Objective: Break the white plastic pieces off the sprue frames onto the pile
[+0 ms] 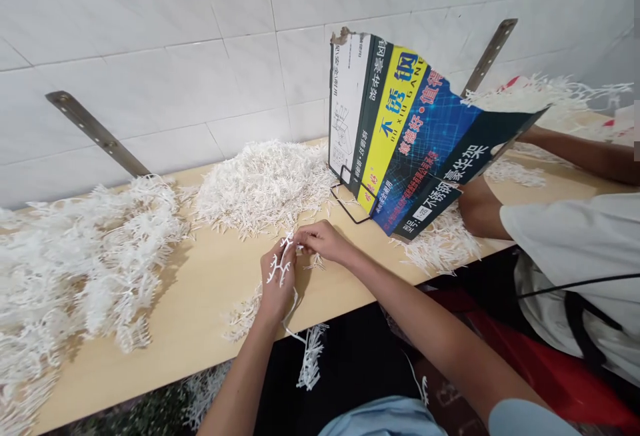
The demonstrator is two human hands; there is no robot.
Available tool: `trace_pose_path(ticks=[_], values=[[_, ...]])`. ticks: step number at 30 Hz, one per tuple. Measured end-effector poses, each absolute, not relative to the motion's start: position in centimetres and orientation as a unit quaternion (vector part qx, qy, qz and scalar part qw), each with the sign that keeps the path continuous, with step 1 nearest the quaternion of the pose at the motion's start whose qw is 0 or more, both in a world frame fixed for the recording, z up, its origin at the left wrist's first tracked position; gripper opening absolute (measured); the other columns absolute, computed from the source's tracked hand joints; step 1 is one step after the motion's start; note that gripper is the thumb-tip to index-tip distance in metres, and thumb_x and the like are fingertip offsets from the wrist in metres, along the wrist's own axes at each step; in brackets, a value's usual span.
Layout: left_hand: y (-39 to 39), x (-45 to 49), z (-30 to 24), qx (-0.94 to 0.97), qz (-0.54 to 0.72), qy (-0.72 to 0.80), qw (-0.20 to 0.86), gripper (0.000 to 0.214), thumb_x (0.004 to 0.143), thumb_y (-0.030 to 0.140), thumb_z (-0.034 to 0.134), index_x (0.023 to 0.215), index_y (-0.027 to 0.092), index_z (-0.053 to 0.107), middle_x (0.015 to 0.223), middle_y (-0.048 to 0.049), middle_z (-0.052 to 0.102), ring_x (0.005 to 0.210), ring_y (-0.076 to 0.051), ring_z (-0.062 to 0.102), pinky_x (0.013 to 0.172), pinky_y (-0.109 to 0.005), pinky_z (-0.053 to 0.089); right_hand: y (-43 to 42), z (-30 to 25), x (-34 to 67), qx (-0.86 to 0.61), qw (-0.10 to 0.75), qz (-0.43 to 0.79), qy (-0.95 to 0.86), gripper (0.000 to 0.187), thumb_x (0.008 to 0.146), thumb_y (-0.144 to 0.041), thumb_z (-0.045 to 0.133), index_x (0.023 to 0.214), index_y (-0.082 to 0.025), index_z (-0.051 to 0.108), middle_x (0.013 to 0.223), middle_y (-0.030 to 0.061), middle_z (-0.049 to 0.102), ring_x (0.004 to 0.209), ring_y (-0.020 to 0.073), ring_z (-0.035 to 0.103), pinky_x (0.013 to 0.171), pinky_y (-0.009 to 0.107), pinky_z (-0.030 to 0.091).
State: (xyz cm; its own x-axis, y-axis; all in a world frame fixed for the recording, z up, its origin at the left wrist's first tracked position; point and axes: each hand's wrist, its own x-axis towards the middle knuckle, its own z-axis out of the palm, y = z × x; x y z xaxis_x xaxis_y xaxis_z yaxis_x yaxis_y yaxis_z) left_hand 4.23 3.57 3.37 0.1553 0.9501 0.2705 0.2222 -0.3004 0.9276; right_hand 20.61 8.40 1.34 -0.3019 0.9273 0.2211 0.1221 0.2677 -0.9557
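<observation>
With both hands brought together just above the surface (200,303), clamps the left hand (277,286) around a white branched plastic strip (278,267) and pinches its top twig in the right hand (325,241). Risks, by the look of it, snapping the thin stem rather than one twig under too hard a twist, or flicking a freed bit off the near edge, down past the loose tail (310,356) dangling below the left hand. Could also snag the tangled heap (100,256) lying left of the hands.
</observation>
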Motion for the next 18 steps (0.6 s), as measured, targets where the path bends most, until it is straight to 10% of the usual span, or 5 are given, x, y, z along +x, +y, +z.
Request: trace_pose_path(ticks=[11,15,18], values=[[2.6,4.0,3.4,0.664,0.46,0.432,0.4,0.045,0.1,0.042,0.054,0.062,0.023,0.04,0.06,0.0019,0.038,0.059,-0.016,0.036,0.061,-0.031,0.029,10.8,0.5,21.9,-0.518,0.57,0.355,-0.529,0.056,0.101,-0.062,0.04,0.07,-0.02,0.061,0.052,-0.0037,0.043,0.05,0.0133,0.04,0.054,0.026,0.036],[2.5,4.2,3.5,0.642,0.483,0.433,0.408,0.044,0.099,0.047,0.058,0.066,0.023,0.043,0.061,0.0023,0.04,0.058,-0.016,0.036,0.06,-0.031,0.029,10.1,0.8,21.3,-0.509,0.542,0.322,-0.586,0.026,0.093,-0.038,0.059,0.102,-0.019,0.074,0.088,0.0045,0.069,0.083,0.0195,0.063,0.079,0.031,0.049],[2.7,4.6,3.5,0.622,0.51,0.439,0.401,0.044,0.097,0.049,0.062,0.065,0.022,0.048,0.06,0.0018,0.044,0.057,-0.015,0.04,0.059,-0.03,0.032,9.8,1.3,21.1,-0.524,0.51,0.222,-0.645,0.045,0.092,-0.027,0.055,0.135,-0.021,0.066,0.135,0.0126,0.063,0.124,0.026,0.058,0.106,0.041,0.047]])
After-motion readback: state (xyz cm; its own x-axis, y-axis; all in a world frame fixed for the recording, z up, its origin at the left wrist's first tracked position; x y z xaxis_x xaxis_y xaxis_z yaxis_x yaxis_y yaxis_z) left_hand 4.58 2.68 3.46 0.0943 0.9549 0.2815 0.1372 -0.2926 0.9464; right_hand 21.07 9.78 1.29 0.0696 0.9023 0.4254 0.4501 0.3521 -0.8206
